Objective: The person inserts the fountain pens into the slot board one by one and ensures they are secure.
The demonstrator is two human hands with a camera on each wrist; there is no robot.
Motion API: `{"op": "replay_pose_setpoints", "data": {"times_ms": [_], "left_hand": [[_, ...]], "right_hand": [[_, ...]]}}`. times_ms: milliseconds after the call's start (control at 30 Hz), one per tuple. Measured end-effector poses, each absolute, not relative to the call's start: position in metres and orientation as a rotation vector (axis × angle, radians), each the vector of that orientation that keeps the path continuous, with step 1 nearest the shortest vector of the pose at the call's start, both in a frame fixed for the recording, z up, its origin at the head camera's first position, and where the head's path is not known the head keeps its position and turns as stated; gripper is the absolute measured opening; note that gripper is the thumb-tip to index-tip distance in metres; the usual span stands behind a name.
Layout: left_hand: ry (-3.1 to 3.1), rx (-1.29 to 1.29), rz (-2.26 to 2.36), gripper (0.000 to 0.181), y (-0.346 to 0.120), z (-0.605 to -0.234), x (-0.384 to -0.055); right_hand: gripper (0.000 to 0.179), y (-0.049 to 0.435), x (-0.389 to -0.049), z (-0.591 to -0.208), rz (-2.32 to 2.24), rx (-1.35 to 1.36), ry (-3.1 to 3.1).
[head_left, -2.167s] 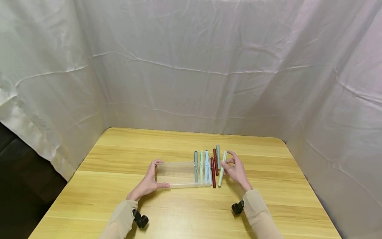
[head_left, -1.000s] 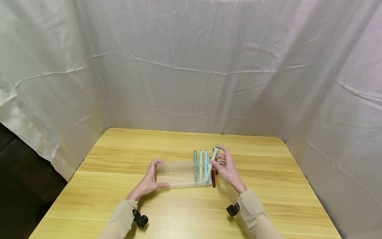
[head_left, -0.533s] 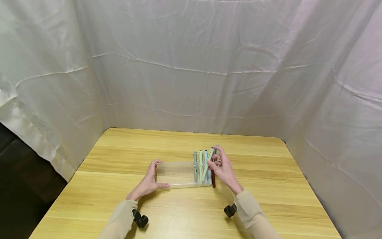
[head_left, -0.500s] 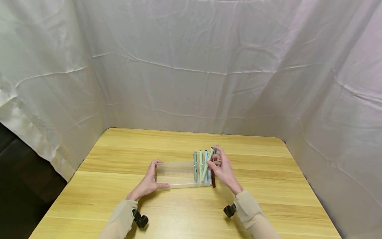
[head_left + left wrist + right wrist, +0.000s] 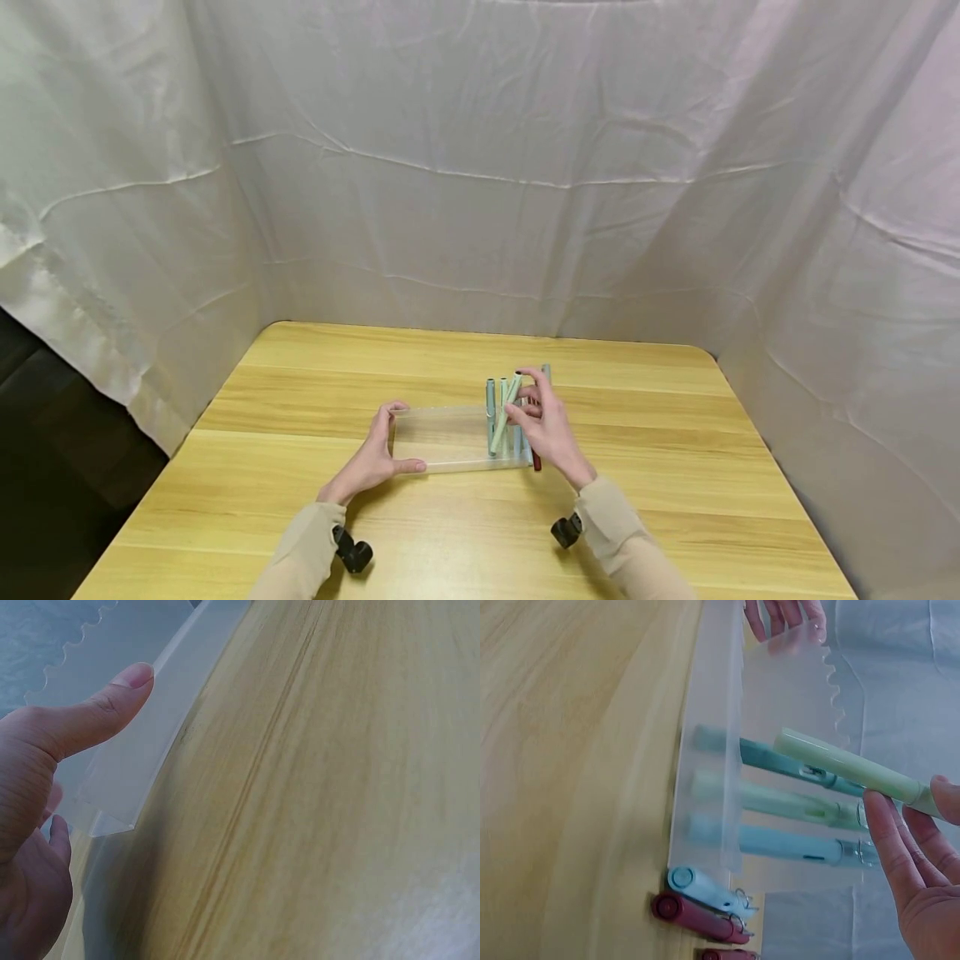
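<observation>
My left hand [image 5: 372, 458] grips the left end of a translucent plastic pen rack [image 5: 442, 467], thumb along its front wall and fingers at the back. Its notched edge shows in the left wrist view. My right hand [image 5: 546, 423] pinches a light green pen [image 5: 847, 765] near one end, tilted above the rack. Beneath it, side by side in the rack, lie a teal pen [image 5: 769, 759], another light green pen [image 5: 780, 801] and a light blue pen [image 5: 780, 844].
Just past the rack's right end lie another light blue pen [image 5: 705, 889], a dark red pen [image 5: 697, 919] and a second dark red pen [image 5: 727, 954]. A grey-teal pen [image 5: 547, 372] lies behind my right hand. Pale curtains [image 5: 480, 167] enclose the wooden table [image 5: 465, 533].
My right hand has carried the light green pen leftward, from right of the loose pens to over the pens in the rack. My left hand and the rack have stayed put.
</observation>
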State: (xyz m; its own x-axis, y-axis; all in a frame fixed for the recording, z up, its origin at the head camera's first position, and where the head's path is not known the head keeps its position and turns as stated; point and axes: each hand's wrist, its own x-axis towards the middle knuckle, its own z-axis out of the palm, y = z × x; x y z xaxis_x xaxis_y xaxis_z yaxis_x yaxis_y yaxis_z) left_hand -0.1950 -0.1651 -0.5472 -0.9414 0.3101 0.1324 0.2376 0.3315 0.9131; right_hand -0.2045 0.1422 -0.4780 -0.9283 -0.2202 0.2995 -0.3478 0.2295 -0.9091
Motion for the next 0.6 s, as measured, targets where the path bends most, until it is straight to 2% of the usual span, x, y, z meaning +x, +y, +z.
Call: {"op": "replay_pose_setpoints", "data": {"times_ms": [467, 600], "left_hand": [[2.511, 0.497, 1.701, 0.097, -0.165, -0.547, -0.195], [2.507, 0.49, 1.702, 0.098, -0.165, -0.547, -0.195]], "right_hand": [[0.053, 0.127, -0.203, -0.486, 1.781, 0.607, -2.357], [0.052, 0.121, -0.193, -0.472, 1.731, 0.574, -2.443]]}}
